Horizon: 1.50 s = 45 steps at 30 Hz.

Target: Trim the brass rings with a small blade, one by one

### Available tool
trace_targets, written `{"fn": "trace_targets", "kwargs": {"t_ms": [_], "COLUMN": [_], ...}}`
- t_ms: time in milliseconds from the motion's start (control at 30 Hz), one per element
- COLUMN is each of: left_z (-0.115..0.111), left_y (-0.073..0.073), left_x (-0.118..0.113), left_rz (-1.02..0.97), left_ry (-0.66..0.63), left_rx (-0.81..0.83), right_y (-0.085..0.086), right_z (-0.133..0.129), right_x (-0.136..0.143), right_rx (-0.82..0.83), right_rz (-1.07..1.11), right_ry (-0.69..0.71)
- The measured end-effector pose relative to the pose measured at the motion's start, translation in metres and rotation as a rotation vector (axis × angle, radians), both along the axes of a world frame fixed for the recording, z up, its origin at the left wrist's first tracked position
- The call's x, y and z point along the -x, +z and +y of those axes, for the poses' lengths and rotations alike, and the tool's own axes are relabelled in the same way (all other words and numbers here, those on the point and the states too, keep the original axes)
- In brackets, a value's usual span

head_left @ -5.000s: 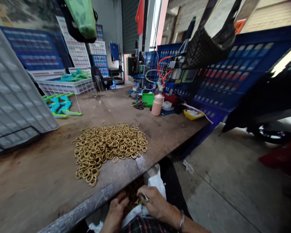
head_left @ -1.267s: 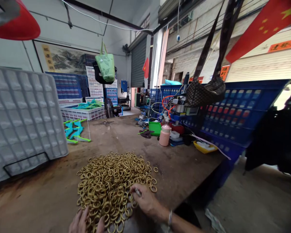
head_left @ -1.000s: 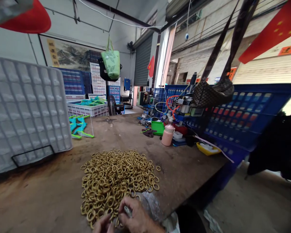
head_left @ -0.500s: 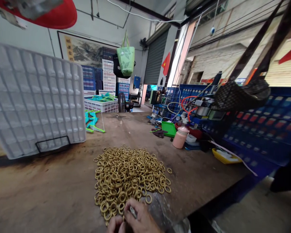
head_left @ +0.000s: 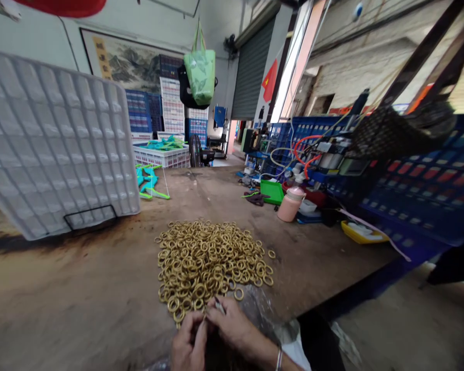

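A wide pile of gold-coloured rings (head_left: 212, 252) lies on the brown table (head_left: 112, 288). At its near edge, my left hand (head_left: 190, 340) is closed in a pinch, and what sits between thumb and fingers is too small to name. My right hand (head_left: 234, 324) meets it fingertip to fingertip and holds a small pointed metal tool (head_left: 219, 306) across the fingers. A clear plastic bag (head_left: 257, 304) lies beside the right hand, partly under the wrist.
A ribbed white plastic panel (head_left: 62, 139) stands at the left in a black wire stand. Cyan and green hangers (head_left: 150, 183) lie behind it. Toward the right are a pink bottle (head_left: 291, 204), green tray (head_left: 271, 191) and yellow basket (head_left: 361, 233). A green bag (head_left: 201, 77) hangs above.
The view has tilted down, so the pile and table sit higher. More of both hands and the right wrist shows. The hands remain together at the pile's near edge.
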<state>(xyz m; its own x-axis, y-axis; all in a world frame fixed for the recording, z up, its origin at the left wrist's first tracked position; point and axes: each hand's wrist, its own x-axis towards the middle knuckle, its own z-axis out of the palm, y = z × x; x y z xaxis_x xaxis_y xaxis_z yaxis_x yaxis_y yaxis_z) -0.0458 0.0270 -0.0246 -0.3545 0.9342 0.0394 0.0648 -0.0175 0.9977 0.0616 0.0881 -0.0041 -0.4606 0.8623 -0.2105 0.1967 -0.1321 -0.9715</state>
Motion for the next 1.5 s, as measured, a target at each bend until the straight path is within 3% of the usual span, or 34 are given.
{"fn": "trace_targets", "kwargs": {"t_ms": [33, 167, 467, 767, 1067, 1500], "left_z": [-0.001, -0.005, -0.014, -0.019, -0.022, -0.024], "left_y": [0.004, 0.016, 0.029, 0.022, 0.028, 0.025], "left_x": [0.0, -0.003, -0.014, -0.015, -0.022, -0.033], "left_rz": [-0.025, -0.066, -0.197, -0.433, -0.373, -0.514], "left_ry": [-0.065, -0.108, -0.176, -0.289, -0.306, -0.307], "left_rx": [0.024, 0.082, 0.206, 0.231, 0.287, 0.3], "right_y": [0.006, 0.024, 0.015, 0.014, 0.015, 0.009], "right_z": [-0.001, -0.005, -0.013, -0.017, -0.022, -0.021], "right_x": [-0.001, -0.008, -0.025, -0.035, -0.043, -0.051], "right_rx": [-0.023, -0.031, -0.135, -0.13, -0.207, -0.141], "right_rz": [0.002, 0.003, 0.006, 0.034, -0.041, 0.025], "right_ry": [-0.013, -0.004, 0.028, 0.035, 0.068, 0.072]}}
